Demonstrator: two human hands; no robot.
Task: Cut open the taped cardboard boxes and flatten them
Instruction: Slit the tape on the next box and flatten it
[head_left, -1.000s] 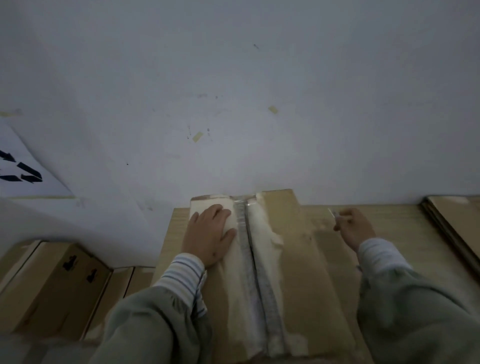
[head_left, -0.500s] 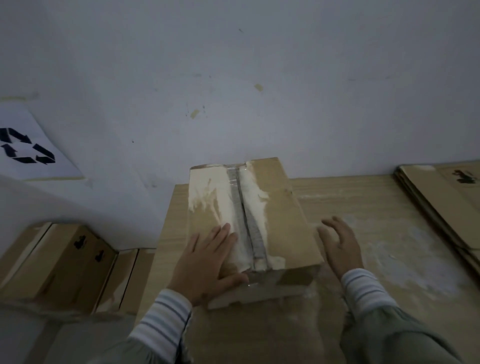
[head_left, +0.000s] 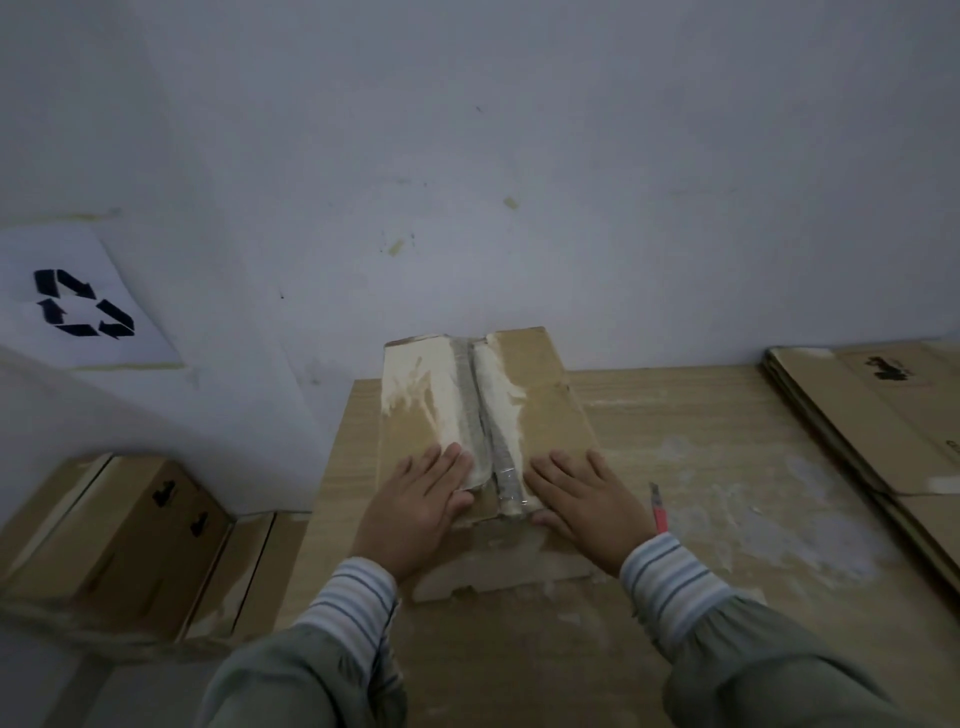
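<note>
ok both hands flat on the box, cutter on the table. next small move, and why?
Probably the right hand lifts off and picks up the red cutter lying on the table just beside it. The tape strip down the middle of the cardboard box looks uncut, and the left hand already rests flat on the top, steadying the box for the cut.

Your left hand (head_left: 415, 512) and right hand (head_left: 587, 501) lie flat, fingers straight, either side of the box (head_left: 550, 410) seam.
</note>
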